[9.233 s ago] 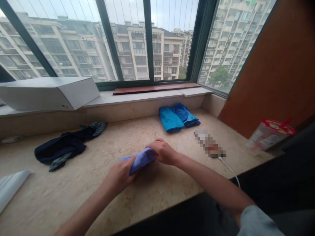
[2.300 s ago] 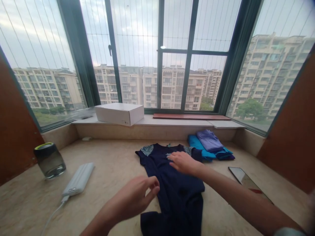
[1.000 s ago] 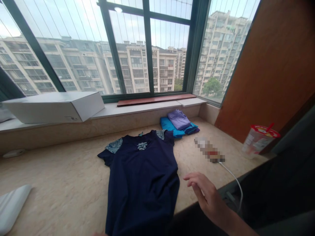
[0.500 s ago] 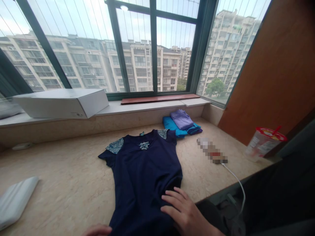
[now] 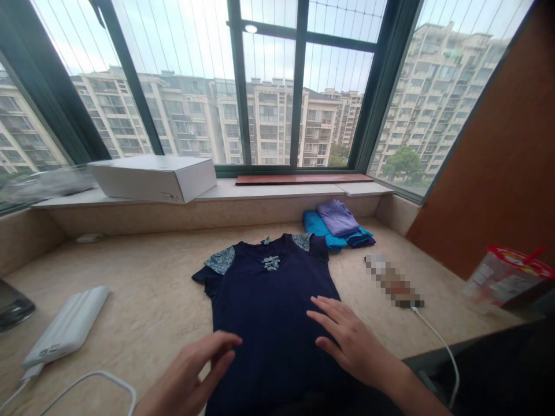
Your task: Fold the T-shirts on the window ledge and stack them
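Observation:
A dark navy top (image 5: 271, 306) with patterned teal shoulders lies spread flat on the beige marble ledge (image 5: 147, 294), neckline toward the window. My right hand (image 5: 349, 341) rests flat on its right lower part, fingers stretched out. My left hand (image 5: 193, 378) hovers at the garment's left lower edge, fingers extended and holding nothing. Behind the top, a stack of folded clothes (image 5: 338, 226) has a purple piece over blue ones.
A white box (image 5: 154, 178) sits on the window sill. A white power bank (image 5: 67, 330) with a cable lies at left, beside a dark jar (image 5: 11, 303). A phone (image 5: 392, 280) on a white cable lies to the right. A plastic cup with a red lid (image 5: 507, 280) stands far right.
The view has shifted left. My right hand has slid up the navy top, and my left hand has come into view at its left lower edge.

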`<action>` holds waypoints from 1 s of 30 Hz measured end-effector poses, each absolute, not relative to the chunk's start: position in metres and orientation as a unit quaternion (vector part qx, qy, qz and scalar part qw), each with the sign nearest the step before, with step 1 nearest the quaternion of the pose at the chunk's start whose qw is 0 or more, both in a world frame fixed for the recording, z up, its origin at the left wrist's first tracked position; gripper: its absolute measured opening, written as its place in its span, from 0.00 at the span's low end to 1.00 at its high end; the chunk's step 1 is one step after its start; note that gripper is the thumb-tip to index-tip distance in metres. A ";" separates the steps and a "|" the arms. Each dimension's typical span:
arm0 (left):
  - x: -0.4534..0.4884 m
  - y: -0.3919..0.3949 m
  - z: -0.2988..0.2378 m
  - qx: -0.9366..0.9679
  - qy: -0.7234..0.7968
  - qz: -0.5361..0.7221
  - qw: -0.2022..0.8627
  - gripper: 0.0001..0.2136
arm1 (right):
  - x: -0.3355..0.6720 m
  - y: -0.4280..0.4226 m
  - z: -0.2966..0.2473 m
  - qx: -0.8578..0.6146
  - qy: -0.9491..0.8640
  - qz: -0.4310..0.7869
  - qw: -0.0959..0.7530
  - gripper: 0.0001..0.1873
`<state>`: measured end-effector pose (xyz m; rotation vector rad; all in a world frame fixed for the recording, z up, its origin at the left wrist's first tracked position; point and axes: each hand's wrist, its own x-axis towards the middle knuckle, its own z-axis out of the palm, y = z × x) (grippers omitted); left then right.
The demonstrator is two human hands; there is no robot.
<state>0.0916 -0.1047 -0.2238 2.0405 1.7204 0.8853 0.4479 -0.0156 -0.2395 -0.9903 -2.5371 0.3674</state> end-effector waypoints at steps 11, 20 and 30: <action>0.075 0.058 -0.239 0.743 0.668 0.049 -0.007 0.17 | 0.430 0.061 -0.213 -0.505 -0.844 0.121 0.137 0.20; 0.040 0.075 -0.243 0.660 0.745 0.050 -0.081 0.18 | 0.425 0.187 -0.228 -0.740 -0.664 0.017 0.106 0.27; 0.014 0.063 -0.247 0.592 0.797 -0.024 -0.114 0.23 | 0.426 0.191 -0.270 -0.573 -0.714 0.183 0.358 0.15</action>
